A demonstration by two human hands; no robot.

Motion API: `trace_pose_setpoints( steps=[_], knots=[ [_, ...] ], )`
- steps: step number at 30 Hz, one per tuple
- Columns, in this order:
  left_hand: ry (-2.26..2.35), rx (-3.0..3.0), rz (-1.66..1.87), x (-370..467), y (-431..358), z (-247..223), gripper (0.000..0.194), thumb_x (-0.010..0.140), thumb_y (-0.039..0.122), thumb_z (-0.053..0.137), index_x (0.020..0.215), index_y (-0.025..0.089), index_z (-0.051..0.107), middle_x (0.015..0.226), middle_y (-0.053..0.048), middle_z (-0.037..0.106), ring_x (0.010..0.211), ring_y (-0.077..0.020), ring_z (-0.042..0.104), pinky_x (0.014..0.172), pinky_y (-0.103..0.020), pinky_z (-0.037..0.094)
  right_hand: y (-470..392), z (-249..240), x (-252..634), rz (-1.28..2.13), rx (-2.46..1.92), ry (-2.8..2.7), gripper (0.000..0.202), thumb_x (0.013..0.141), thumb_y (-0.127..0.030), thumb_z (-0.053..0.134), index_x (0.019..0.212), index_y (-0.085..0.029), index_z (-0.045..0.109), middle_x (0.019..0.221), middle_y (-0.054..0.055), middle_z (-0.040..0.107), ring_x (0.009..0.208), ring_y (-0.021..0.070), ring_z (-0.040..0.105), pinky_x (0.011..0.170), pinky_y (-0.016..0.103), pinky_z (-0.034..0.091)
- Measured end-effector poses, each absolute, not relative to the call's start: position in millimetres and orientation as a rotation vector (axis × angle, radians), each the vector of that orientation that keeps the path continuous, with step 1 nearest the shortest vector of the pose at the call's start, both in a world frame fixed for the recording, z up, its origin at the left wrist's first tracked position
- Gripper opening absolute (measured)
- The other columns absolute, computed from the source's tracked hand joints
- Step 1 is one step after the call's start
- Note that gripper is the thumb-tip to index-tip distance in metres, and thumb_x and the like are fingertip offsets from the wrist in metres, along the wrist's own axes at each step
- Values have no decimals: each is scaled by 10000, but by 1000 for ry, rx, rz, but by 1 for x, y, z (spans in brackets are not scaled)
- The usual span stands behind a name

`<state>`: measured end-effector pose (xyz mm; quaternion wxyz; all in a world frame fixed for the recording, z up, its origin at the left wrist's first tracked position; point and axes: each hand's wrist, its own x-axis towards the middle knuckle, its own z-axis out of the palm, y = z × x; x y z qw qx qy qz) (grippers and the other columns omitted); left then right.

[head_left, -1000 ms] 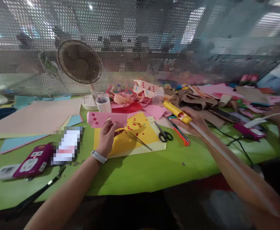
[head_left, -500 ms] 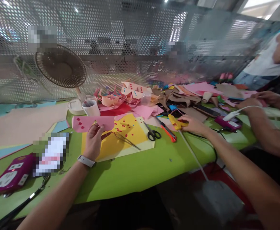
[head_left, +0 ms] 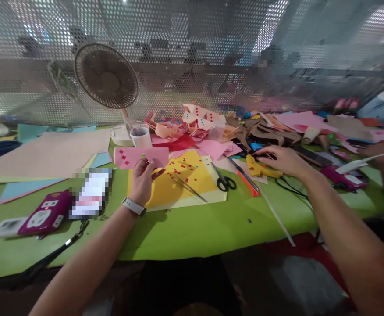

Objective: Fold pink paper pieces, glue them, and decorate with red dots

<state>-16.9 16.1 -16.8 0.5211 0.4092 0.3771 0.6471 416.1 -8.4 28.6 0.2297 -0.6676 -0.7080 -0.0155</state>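
Observation:
My left hand (head_left: 142, 180), with a pale watch on the wrist, is closed on a strip of pink paper (head_left: 124, 159) that bears red diamond shapes at its left end. Under and beside it lies a yellow sheet (head_left: 159, 193) scattered with tiny red pieces. A pair of tweezers (head_left: 192, 189) rests on this sheet, and black-handled scissors (head_left: 226, 183) lie at its right edge. My right hand (head_left: 282, 160) is stretched out, fingers apart, just behind a yellow glue gun (head_left: 254, 166). A long glue stick (head_left: 279, 215) points from the gun past the table's front edge.
An orange utility knife (head_left: 249, 184) lies left of the glue gun. Paper scraps (head_left: 208, 118) heap along the back. A fan (head_left: 108, 79) and a white cup (head_left: 141, 138) stand at back left. A phone (head_left: 91, 193) and purple device (head_left: 47, 213) lie left. Another person's arm (head_left: 382, 162) is at right.
My right hand has let go of the glue gun, which now lies on the table, and has moved beyond it. The left hand still holds the pink paper. The view has turned right.

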Motion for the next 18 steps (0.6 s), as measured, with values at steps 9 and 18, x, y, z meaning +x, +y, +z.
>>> trace_pose_setpoints(
  steps=[9, 18],
  knots=[
    [914, 944, 1520, -20, 17, -19, 320, 686, 369, 770, 921, 188, 651, 857, -11, 617, 743, -115, 607, 708, -284, 588, 40, 3, 239, 296, -1416, -2243, 90, 856, -159, 622, 895, -186, 699, 981, 69, 692, 897, 190, 625, 788, 289, 442],
    [891, 981, 1491, -19, 16, -19, 280, 713, 378, 743, 906, 202, 641, 919, -9, 598, 782, -121, 595, 750, -320, 594, 79, -37, 202, 454, -1424, -2165, 129, 812, -197, 685, 939, -177, 671, 934, 48, 670, 802, 157, 593, 697, 253, 414]
  ],
)
